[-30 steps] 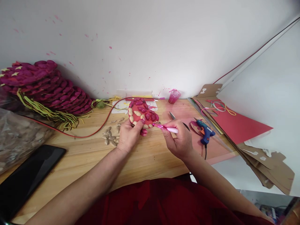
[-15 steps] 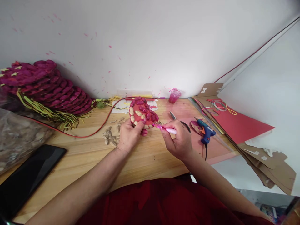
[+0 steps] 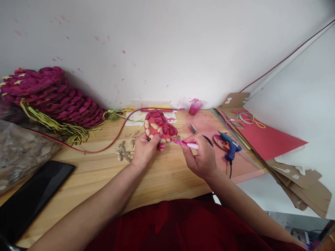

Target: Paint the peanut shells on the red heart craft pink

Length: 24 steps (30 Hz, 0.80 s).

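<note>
Pale wooden desk (image 3: 159,177): left hand (image 3: 146,149) pinches rounded red peanut-studded panel (image 3: 160,124), presumably for steadiness; right hand (image 3: 200,156) grips slender pink brush (image 3: 192,145).

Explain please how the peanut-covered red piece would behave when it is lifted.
The peanut-covered piece is probably stiff: gripped at one edge by the left hand, it shows no sag. It may be light, since unshelled peanuts cover much of it. Its glossy pink peanuts could feel slippery if wet.

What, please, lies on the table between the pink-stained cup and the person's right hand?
In the head view, a pair of scissors lies between the pink-stained cup and the right hand, blade showing, partly hidden by the hand.
</note>
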Each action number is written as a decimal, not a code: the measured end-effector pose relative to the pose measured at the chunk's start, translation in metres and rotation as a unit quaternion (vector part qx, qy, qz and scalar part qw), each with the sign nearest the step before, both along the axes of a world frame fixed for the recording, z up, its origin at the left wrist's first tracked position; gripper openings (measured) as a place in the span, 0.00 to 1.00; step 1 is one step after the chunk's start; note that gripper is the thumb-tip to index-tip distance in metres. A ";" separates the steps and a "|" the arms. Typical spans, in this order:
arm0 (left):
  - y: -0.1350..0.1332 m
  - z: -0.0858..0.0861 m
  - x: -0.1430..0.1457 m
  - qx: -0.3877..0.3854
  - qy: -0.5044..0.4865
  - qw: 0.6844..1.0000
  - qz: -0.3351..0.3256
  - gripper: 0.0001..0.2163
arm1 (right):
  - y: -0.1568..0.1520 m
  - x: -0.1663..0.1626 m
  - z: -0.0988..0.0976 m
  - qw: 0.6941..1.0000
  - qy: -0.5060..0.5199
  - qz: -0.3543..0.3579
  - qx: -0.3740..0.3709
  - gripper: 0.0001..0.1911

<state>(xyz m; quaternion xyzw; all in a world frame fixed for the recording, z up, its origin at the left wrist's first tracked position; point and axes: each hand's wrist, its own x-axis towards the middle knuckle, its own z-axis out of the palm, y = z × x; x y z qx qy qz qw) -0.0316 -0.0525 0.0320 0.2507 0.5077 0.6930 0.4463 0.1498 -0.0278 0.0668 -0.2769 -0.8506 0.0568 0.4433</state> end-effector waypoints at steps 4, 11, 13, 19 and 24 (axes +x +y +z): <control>0.001 0.002 0.001 -0.008 -0.024 1.000 0.007 0.17 | -0.001 0.001 0.000 1.000 0.014 0.000 -0.004 0.03; 0.002 0.003 0.000 -0.015 -0.054 0.998 0.000 0.17 | 0.001 0.001 -0.002 1.000 0.006 0.002 0.000 0.03; 0.002 0.004 0.000 -0.020 -0.064 0.998 0.002 0.17 | 0.001 0.002 0.000 1.000 0.004 -0.006 0.001 0.03; 0.003 0.006 -0.001 -0.028 -0.081 0.996 0.002 0.19 | 0.000 0.001 0.002 1.000 0.028 -0.008 -0.008 0.03; 0.004 0.008 -0.002 -0.036 -0.108 0.994 0.002 0.18 | 0.002 0.001 0.000 1.000 0.023 0.002 -0.010 0.02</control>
